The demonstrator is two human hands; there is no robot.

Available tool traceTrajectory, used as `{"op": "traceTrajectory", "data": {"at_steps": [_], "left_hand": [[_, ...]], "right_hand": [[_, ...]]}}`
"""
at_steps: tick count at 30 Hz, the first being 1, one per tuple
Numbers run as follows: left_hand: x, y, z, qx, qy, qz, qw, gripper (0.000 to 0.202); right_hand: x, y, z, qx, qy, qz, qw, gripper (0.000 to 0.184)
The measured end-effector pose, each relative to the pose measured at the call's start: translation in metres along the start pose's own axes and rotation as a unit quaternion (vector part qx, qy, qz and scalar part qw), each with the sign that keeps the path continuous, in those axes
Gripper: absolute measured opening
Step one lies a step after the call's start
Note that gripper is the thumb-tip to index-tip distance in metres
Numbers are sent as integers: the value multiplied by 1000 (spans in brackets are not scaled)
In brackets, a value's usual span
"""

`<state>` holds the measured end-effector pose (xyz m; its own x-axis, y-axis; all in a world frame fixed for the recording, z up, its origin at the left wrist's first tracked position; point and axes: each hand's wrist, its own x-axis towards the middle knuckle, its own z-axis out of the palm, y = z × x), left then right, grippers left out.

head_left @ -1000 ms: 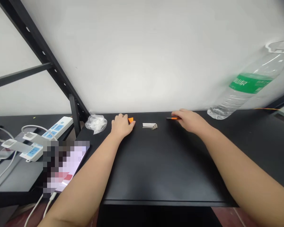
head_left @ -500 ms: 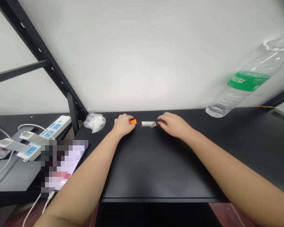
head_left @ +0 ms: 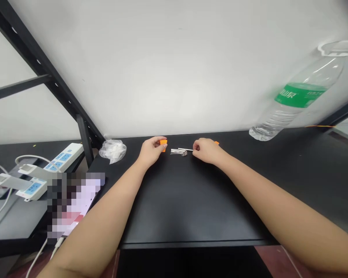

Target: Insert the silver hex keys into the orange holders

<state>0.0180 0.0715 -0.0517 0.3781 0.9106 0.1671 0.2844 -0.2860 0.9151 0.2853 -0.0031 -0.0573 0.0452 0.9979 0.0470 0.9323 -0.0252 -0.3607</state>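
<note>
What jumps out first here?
At the far edge of the black tabletop, the left hand pinches a small orange plastic piece and the right hand grips one of the silver L-shaped metal hex keys lying between them. A clear plastic bottle with green label stands far right.

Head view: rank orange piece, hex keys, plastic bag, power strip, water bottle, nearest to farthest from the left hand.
1. Orange piece: pinched in the left hand.
2. Hex keys: just right of it.
3. Plastic bag: to its left, apart.
4. Power strip: farther left, on the side table.
5. Water bottle: far right, by the wall.
</note>
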Motion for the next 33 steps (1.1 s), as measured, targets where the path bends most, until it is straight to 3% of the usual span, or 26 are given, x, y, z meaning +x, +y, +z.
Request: {"op": "traceTrajectory", "data": {"at_steps": [4,10,18,24,33], "left_hand": [[-3,5,6,-66,-13,-27,997,38],[-5,0,10,-109,-44,-32,993,35],[-4,-6,11,-130,-61,-23,989,32],[-5,-4,11,-152,-73,-9,986,33],[-11,6,10,-154,-102,-19,983,34]], "right_hand": [[0,1,-3,-2,-31,51,998,5],[-2,5,-6,62,0,52,997,18],[-12,-10,-7,215,105,-110,965,19],[-20,-28,-7,217,149,-182,947,19],[-23,-34,-6,184,152,-236,942,27]]}}
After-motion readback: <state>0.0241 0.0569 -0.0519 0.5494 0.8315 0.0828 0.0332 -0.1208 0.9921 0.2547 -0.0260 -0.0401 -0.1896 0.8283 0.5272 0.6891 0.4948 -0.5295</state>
